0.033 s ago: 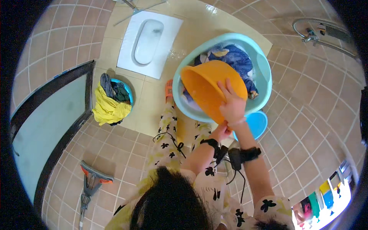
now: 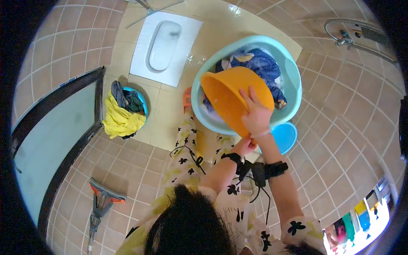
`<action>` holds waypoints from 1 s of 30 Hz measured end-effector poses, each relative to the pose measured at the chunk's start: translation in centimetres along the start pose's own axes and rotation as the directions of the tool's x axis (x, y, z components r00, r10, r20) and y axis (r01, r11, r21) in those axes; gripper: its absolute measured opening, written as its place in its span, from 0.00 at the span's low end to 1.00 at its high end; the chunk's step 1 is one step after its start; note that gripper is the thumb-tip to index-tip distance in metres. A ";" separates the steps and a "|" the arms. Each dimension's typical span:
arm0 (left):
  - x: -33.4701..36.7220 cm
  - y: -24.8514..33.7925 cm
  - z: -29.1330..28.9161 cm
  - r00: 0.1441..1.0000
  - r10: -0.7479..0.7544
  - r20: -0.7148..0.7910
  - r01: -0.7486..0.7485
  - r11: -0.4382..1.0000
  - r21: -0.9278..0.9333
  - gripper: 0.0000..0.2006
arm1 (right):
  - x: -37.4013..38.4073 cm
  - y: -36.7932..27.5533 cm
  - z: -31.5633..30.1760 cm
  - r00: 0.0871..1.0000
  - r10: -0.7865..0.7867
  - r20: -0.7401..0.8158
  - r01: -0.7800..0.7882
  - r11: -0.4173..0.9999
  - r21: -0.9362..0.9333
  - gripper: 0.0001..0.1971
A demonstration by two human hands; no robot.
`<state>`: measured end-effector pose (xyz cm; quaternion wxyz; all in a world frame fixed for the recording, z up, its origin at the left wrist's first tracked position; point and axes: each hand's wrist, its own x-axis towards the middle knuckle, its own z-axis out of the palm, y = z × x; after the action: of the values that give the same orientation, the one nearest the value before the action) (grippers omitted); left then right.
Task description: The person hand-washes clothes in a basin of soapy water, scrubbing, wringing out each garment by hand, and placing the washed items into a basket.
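An orange basin (image 2: 227, 100) is tipped on its side over the large light-blue tub (image 2: 293, 68). My left hand (image 2: 244, 145) is closed on the basin's near edge. My right hand (image 2: 257, 118) grips the basin just beyond it, with a couple of fingers stretched over its wall; its other fingers are partly hidden. Dark blue wet clothes (image 2: 257, 63) lie in sudsy water in the tub, partly covered by the basin. A small blue basin (image 2: 285, 137) stands beside the tub, partly behind my right forearm.
A white squat toilet (image 2: 163, 49) is set in the floor at the far left. Nearer stands a blue basin (image 2: 143, 102) heaped with yellow and dark clothes (image 2: 121, 112). A mop (image 2: 102, 199) lies near the door (image 2: 55, 140). A shower fitting (image 2: 344, 40) is on the right wall.
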<state>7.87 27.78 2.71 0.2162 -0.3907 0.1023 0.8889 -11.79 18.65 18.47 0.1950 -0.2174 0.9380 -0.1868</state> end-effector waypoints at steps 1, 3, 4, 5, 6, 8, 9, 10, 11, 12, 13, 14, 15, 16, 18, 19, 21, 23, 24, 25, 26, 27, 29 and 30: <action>0.3 0.1 -1.2 0.991 -0.036 -0.128 0.018 0.990 -0.140 0.06 | 0.2 -1.0 0.8 1.000 -0.015 -0.008 0.015 1.000 -0.002 0.32; 0.7 -0.5 -0.9 0.969 -0.123 -0.214 0.056 0.955 -0.291 0.06 | -0.3 -0.1 1.6 1.000 0.000 -0.016 -0.001 0.999 -0.041 0.32; 0.1 -0.3 -1.6 0.990 0.013 -0.143 0.002 0.995 0.103 0.06 | -0.6 0.5 2.1 0.999 0.014 -0.030 -0.016 0.997 -0.071 0.33; -0.4 -0.2 -1.7 0.995 0.097 -0.012 -0.081 0.880 0.467 0.10 | -1.2 2.0 2.2 0.998 0.042 -0.041 -0.046 0.992 -0.114 0.33; -0.8 -0.2 -1.6 0.979 0.134 0.154 -0.204 0.634 0.746 0.14 | -1.4 3.0 1.8 0.997 0.060 -0.042 -0.065 0.988 -0.139 0.33; 0.3 -0.6 -3.3 0.940 0.145 0.309 -0.339 0.282 0.898 0.19 | -0.7 2.4 1.4 0.987 0.162 0.010 -0.160 0.982 -0.103 0.34; 0.6 0.3 -8.7 0.973 0.099 0.207 -0.224 0.227 0.948 0.17 | 0.1 -0.9 2.5 0.995 0.100 0.027 -0.099 0.994 -0.037 0.34; 0.2 1.2 -12.3 0.994 0.038 0.107 -0.112 0.182 0.977 0.14 | 0.5 -3.0 3.8 0.996 0.086 0.022 -0.086 0.996 0.002 0.34; 1.0 0.5 -10.7 1.000 -0.017 0.013 -0.005 0.433 0.902 0.14 | 0.3 -1.0 4.5 0.990 0.138 0.003 -0.138 0.990 -0.043 0.34; 1.4 0.3 -8.6 0.989 -0.093 -0.113 0.144 0.757 0.637 0.14 | 0.2 0.7 4.7 0.987 0.162 -0.003 -0.161 0.984 -0.073 0.34; 1.6 0.4 -6.8 0.965 -0.181 -0.187 0.239 0.902 0.360 0.14 | 0.1 2.0 4.7 0.974 0.225 0.001 -0.224 0.971 -0.089 0.32; 1.5 1.1 -6.2 0.938 -0.239 -0.252 0.280 0.949 0.142 0.14 | 0.1 2.3 4.8 0.962 0.274 0.009 -0.272 0.958 -0.087 0.30; 1.3 1.7 -6.1 0.917 -0.270 -0.295 0.282 0.959 0.001 0.14 | 0.3 1.8 4.5 0.962 0.274 0.009 -0.272 0.958 -0.087 0.30; 1.1 2.3 -6.2 0.904 -0.271 -0.330 0.265 0.962 -0.063 0.14 | 0.5 1.3 4.2 0.938 0.345 0.019 -0.343 0.937 -0.059 0.31; 0.9 3.5 -6.5 0.877 -0.269 -0.399 0.221 0.962 -0.162 0.14 | 0.7 1.3 4.4 0.909 0.416 0.029 -0.416 0.909 -0.034 0.32; 0.7 4.1 -6.8 0.863 -0.259 -0.433 0.198 0.963 -0.182 0.14 | 0.5 2.0 5.3 0.910 0.406 -0.086 -0.403 0.914 0.049 0.31; 0.2 5.5 -8.3 0.831 -0.237 -0.503 0.155 0.968 -0.199 0.14 | 0.3 3.1 7.2 0.898 0.397 -0.188 -0.375 0.916 0.143 0.29; -0.2 6.9 -10.0 0.812 -0.204 -0.546 0.133 0.977 -0.167 0.14 | 0.4 3.9 8.1 0.851 0.398 -0.342 -0.346 0.916 0.205 0.25; -0.8 7.6 -11.0 0.807 -0.192 -0.558 0.121 0.979 -0.162 0.14 | 0.5 3.7 8.3 0.854 0.397 -0.336 -0.339 0.915 0.220 0.25; -1.6 8.6 -12.2 0.832 -0.013 -0.555 0.106 0.985 0.136 0.14 | 0.5 3.4 8.6 0.813 0.460 -0.357 -0.363 0.880 0.306 0.24; -1.9 9.3 -11.8 0.849 0.063 -0.525 0.103 0.954 0.281 0.15 | 0.3 4.0 8.6 0.763 0.525 -0.377 -0.392 0.840 0.376 0.22; -2.3 10.3 -11.3 0.860 0.141 -0.491 0.093 0.901 0.423 0.15 | 0.0 5.4 9.3 0.753 0.534 -0.385 -0.338 0.816 0.469 0.23; -2.1 12.6 -5.2 0.716 0.005 -0.698 0.356 0.857 0.372 0.17 | -1.7 9.8 9.2 0.658 0.688 -0.307 -0.398 0.664 0.633 0.22; -2.7 13.4 -4.9 0.713 0.020 -0.700 0.351 0.855 0.382 0.17 | -2.0 10.2 9.5 0.590 0.791 -0.164 -0.392 0.458 0.798 0.21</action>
<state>6.46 13.42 1.59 0.3366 -0.6289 0.3588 0.6021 -9.33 25.60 6.46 0.0551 0.2884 0.8226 -0.4870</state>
